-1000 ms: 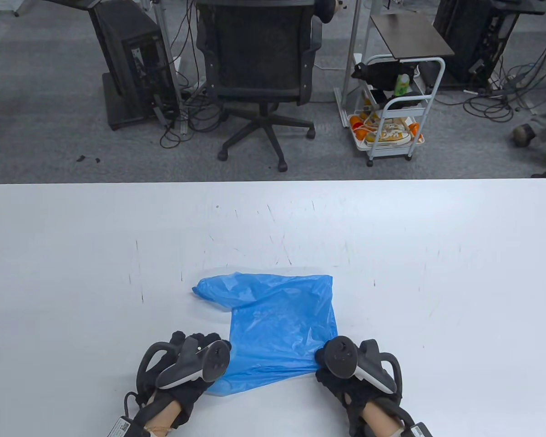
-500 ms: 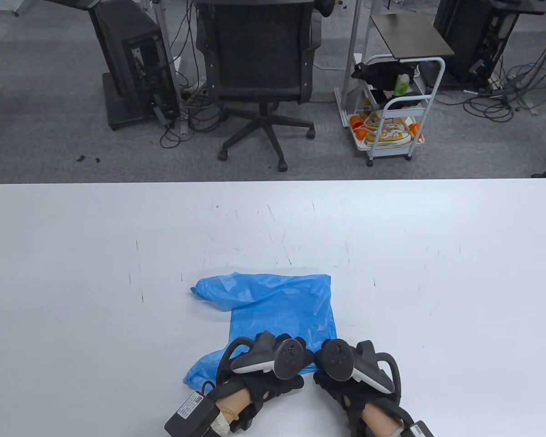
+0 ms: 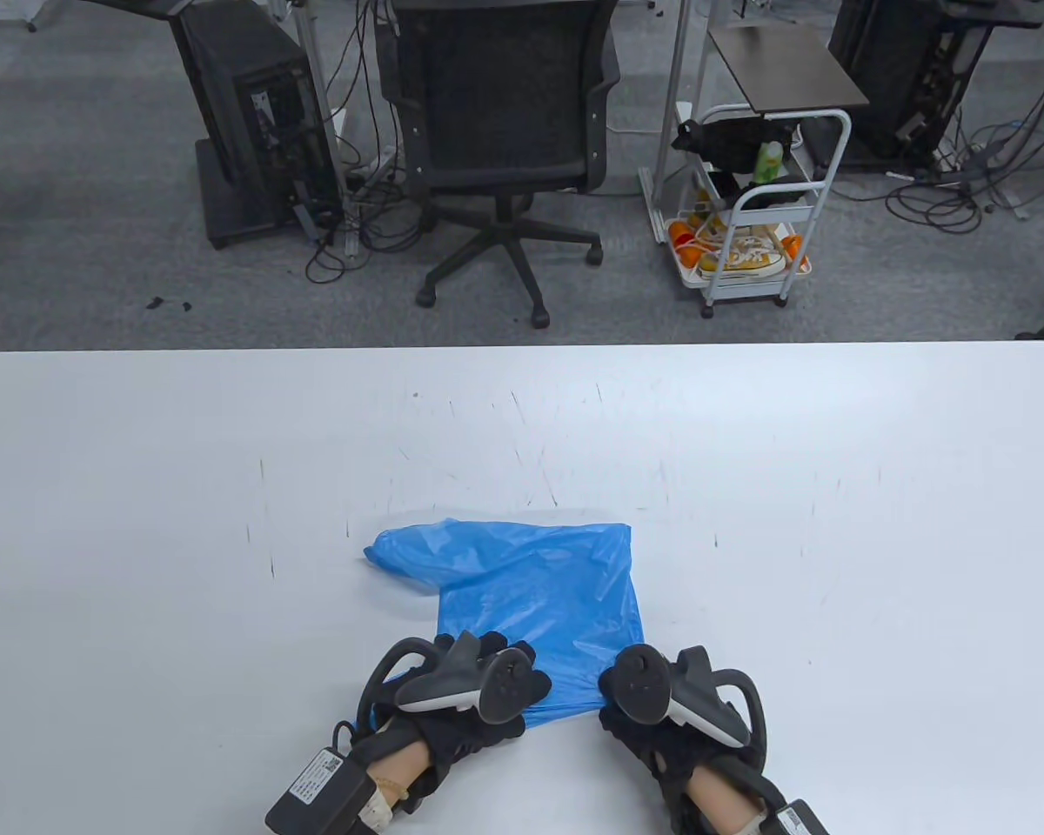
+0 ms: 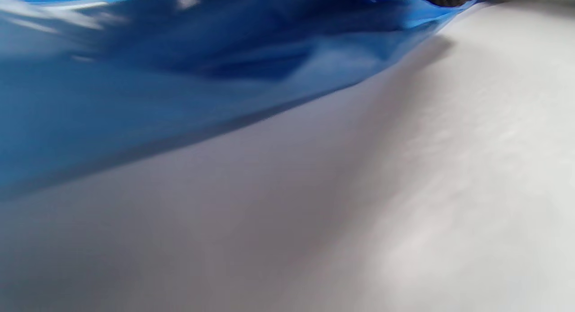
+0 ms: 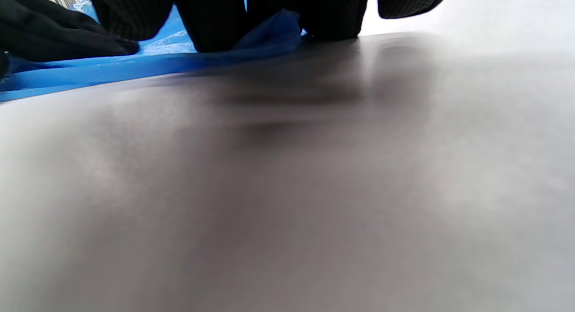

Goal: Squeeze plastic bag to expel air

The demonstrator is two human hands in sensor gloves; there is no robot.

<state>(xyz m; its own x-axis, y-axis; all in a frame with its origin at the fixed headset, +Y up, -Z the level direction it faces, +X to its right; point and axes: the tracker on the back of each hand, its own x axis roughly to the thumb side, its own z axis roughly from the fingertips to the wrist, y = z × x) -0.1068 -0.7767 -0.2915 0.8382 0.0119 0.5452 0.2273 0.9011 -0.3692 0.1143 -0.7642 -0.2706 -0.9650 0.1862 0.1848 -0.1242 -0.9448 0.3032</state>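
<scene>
Left hand palm-down on near left corner of blue plastic bag, fingers hidden under tracker so grip unclear, bag lying flat on white worktop, right hand pressing fingertips onto bag's near right edge.

Blue bag occupies near centre of table. Bare tabletop left, right, far. Both hands crowd its near edge.

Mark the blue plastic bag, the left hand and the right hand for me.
Blue plastic bag (image 3: 539,587), table view, middle of its flat panel.
Left hand (image 3: 461,704), table view, glove under the tracker.
Right hand (image 3: 661,726), table view, glove back.
</scene>
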